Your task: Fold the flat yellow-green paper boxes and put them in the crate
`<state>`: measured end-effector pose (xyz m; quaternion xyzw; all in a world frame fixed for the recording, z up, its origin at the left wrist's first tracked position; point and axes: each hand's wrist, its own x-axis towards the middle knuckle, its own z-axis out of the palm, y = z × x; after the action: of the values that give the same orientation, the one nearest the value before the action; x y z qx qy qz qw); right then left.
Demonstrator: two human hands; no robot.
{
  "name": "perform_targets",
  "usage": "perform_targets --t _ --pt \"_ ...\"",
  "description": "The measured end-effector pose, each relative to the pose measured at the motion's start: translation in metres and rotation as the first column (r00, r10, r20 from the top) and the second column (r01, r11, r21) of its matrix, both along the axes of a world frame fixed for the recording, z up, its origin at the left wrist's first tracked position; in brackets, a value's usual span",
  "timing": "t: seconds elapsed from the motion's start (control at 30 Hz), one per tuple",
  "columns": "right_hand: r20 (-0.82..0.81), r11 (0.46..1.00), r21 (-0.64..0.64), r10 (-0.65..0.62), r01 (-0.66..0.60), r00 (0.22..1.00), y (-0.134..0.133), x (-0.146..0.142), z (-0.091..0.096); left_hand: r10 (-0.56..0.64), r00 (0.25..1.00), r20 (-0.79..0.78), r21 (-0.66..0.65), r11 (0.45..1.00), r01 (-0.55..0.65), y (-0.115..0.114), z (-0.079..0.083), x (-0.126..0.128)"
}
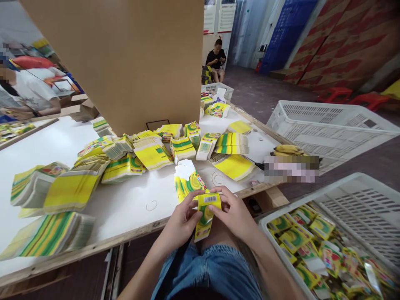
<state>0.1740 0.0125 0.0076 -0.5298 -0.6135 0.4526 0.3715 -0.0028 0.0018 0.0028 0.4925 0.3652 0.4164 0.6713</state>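
Both my hands hold one small yellow-and-green carton (206,214) with a barcode on its top flap, just off the table's near edge and above my lap. My left hand (181,221) grips its left side with the fingers curled. My right hand (234,212) pinches the top right flap. Another partly folded carton (187,181) lies on the white table (125,206) right behind them. Stacks of flat yellow-green carton blanks (71,189) spread over the table to the left and in the middle.
A white crate (359,196) at my right holds several folded cartons (312,246). An empty white crate (331,125) stands behind it. A tall brown cardboard panel (125,58) rises at the table's back. Bananas (289,150) lie at the table's right edge. Other people sit far back and at left.
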Motion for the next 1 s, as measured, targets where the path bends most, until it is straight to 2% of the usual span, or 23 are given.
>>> perform_targets --t 0.1,0.3,0.4,0.53,0.6,0.67,0.7,0.77,0.8,0.83,0.87,1.0 --pt "0.143 0.996 0.069 -0.058 0.048 0.988 0.000 -0.003 0.000 -0.011 0.998 0.057 -0.035 0.999 0.013 0.002 0.002 -0.002" --pt "0.136 0.995 0.098 -0.026 0.013 0.990 -0.003 0.002 -0.001 -0.025 0.997 0.074 -0.096 0.995 0.032 0.006 0.006 -0.007" --pt "0.011 0.986 0.157 -0.057 0.054 0.998 -0.002 0.003 -0.008 -0.031 0.996 0.089 -0.094 0.995 0.039 0.005 0.003 -0.005" --pt "-0.266 0.992 0.068 -0.085 0.107 0.960 -0.004 -0.002 -0.014 -0.019 0.997 0.078 -0.045 0.999 0.023 0.000 -0.001 0.007" --pt "-0.224 0.984 0.094 -0.124 0.149 0.967 -0.011 0.003 -0.008 -0.016 1.000 0.002 0.009 1.000 0.016 -0.002 -0.001 0.012" --pt "-0.027 0.932 0.257 -0.258 0.256 0.966 -0.022 0.019 0.006 0.041 0.988 -0.147 0.123 0.992 -0.023 -0.001 -0.001 0.013" --pt "0.101 0.874 0.376 -0.368 0.307 0.924 -0.029 0.030 0.015 0.103 0.964 -0.244 0.205 0.977 -0.053 0.001 -0.002 0.010" --pt "0.298 0.717 0.603 -0.610 0.350 0.734 -0.040 0.053 0.029 0.290 0.845 -0.449 0.398 0.912 -0.101 0.007 -0.006 0.003" --pt "0.357 0.671 0.658 -0.676 0.340 0.645 -0.043 0.061 0.033 0.369 0.767 -0.525 0.473 0.876 -0.097 0.011 -0.009 -0.001" --pt "0.393 0.660 0.679 -0.697 0.322 0.600 -0.042 0.066 0.033 0.418 0.699 -0.580 0.514 0.854 -0.084 0.015 -0.013 -0.005" --pt "0.416 0.682 0.664 -0.679 0.308 0.605 -0.039 0.066 0.030 0.417 0.660 -0.625 0.520 0.853 -0.047 0.017 -0.016 -0.007" --pt "0.324 0.865 0.414 -0.432 0.284 0.842 -0.002 0.027 -0.010 0.360 0.625 -0.693 0.504 0.861 0.063 0.021 -0.025 -0.008"
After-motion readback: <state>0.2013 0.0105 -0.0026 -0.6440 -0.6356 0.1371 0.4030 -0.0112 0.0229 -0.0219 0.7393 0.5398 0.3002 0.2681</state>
